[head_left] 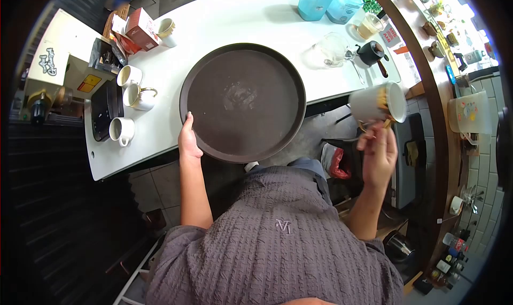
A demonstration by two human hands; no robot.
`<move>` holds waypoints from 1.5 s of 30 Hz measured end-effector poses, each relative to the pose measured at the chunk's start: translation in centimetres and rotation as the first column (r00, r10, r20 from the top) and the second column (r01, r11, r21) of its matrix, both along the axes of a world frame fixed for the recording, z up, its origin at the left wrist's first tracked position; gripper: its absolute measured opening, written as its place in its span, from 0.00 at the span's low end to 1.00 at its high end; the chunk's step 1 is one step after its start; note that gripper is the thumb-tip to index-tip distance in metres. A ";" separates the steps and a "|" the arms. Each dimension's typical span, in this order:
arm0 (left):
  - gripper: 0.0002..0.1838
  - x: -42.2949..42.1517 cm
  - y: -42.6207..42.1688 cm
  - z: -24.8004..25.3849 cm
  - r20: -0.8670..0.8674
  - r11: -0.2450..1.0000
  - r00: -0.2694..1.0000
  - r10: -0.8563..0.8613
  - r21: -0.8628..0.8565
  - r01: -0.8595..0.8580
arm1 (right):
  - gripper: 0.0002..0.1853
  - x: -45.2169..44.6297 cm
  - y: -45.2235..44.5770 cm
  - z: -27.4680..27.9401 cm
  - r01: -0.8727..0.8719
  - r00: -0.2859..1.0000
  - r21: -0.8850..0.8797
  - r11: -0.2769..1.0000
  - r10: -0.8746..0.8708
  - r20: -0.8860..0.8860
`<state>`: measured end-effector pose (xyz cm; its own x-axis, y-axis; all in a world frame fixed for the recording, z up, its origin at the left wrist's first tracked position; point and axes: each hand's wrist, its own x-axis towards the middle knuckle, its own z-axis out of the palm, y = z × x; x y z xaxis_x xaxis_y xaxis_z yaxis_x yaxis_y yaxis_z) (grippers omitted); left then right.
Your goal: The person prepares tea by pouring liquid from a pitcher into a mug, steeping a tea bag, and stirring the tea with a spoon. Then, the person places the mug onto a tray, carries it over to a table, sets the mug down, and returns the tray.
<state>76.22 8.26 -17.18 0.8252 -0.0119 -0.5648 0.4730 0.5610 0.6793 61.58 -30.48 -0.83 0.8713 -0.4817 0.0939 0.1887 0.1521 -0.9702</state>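
Observation:
My left hand grips the left edge of a large round dark serving tray, thumb on the rim and fingers hidden beneath. Nothing stands on the tray, which shows a pale scuffed patch near its middle. It overlaps the front edge of the white table. Off to the right, my right hand holds a white mug with a gold-coloured pattern, pinching it by the handle. The mug is tipped on its side, its mouth facing right, and is slightly blurred.
Several white mugs stand at the table's left, near a black scale-like device and a red box. Blue containers, a glass jug and a black pot with a wooden handle occupy the right. A wooden shelf runs alongside.

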 end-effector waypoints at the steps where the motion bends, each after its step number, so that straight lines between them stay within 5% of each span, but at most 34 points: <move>1: 0.28 0.6 -0.1 0.4 -0.008 1.000 1.000 -0.010 0.000 0.010 | 0.12 1.0 1.0 -0.6 -0.045 0.999 -0.020 0.999 0.045 -0.021; 5: 0.27 2.8 -1.3 0.9 0.013 0.992 0.998 -0.068 -0.106 0.069 | 0.11 5.2 3.8 -2.5 -0.227 0.971 -0.123 0.966 0.213 -0.112; 14: 0.28 5.4 -2.8 -1.2 0.028 0.989 0.999 -0.023 -0.148 0.027 | 0.10 14.1 4.6 -7.8 -0.602 0.791 -0.057 0.796 0.585 -0.178; 15: 0.28 5.7 -3.3 -1.0 0.036 0.990 0.999 -0.003 -0.140 0.008 | 0.10 15.0 4.5 -8.3 -0.625 0.774 -0.079 0.777 0.602 -0.197; 16: 0.28 5.9 -4.3 -0.7 0.040 0.991 0.997 0.065 0.115 -0.069 | 0.10 15.9 4.5 -8.7 -0.648 0.755 -0.096 0.756 0.622 -0.207; 18: 0.25 6.3 -6.3 -0.1 0.086 0.806 0.980 0.181 0.558 -0.198 | 0.10 17.8 4.6 -9.3 -0.680 0.729 -0.106 0.726 0.652 -0.207; 19: 0.25 6.3 -6.7 0.4 0.092 0.798 0.977 0.192 0.564 -0.211 | 0.11 18.7 4.8 -9.4 -0.705 0.706 -0.118 0.699 0.677 -0.208; 21: 0.23 6.3 -7.3 1.1 0.117 0.418 0.993 0.018 0.901 -0.113 | 0.11 20.5 4.8 -9.8 -0.739 0.672 -0.129 0.662 0.710 -0.208; 22: 0.24 6.5 -7.1 1.2 0.077 0.227 0.996 -0.039 0.972 -0.067 | 0.11 21.4 4.8 -10.3 -0.764 0.645 -0.127 0.633 0.738 -0.200; 23: 0.24 6.7 -6.9 1.3 0.077 0.222 0.997 -0.024 0.973 -0.070 | 0.12 22.1 4.9 -10.8 -0.788 0.615 -0.125 0.603 0.764 -0.192; 25: 0.27 7.0 -6.8 2.2 -0.167 -0.037 0.979 -0.115 0.986 0.164 | 0.12 23.3 5.0 -11.9 -0.810 0.586 -0.117 0.575 0.787 -0.193; 30: 0.29 7.6 -6.7 2.2 -0.168 -0.090 0.980 -0.110 0.983 0.159 | 0.13 24.4 5.6 -13.0 -0.844 0.536 -0.132 0.520 0.815 -0.220; 33: 0.25 8.1 -6.6 1.3 -0.012 -0.065 0.992 -0.125 0.998 0.004 | 0.12 24.8 5.9 -13.6 -0.855 0.518 -0.139 0.499 0.824 -0.230; 37: 0.23 8.9 -6.2 1.4 0.018 -0.059 0.991 -0.131 0.998 -0.026 | 0.12 24.6 6.3 -13.5 -0.827 0.562 -0.136 0.546 0.788 -0.253; 39: 0.24 9.5 -5.5 0.9 -0.024 -0.018 0.989 -0.143 1.000 0.021 | 0.12 24.3 5.7 -12.6 -0.666 0.721 -0.504 0.551 0.648 -0.244; 42: 0.25 9.9 -4.8 0.1 0.011 0.011 0.979 -0.203 1.000 -0.009 | 0.15 23.0 2.6 -9.7 -0.586 0.806 -0.558 0.588 0.492 -0.328; 45: 0.24 9.8 -4.6 -0.5 0.045 0.039 0.972 -0.230 0.999 -0.037 | 0.10 20.8 -2.8 -11.7 -0.127 0.978 -0.526 0.841 0.017 -0.210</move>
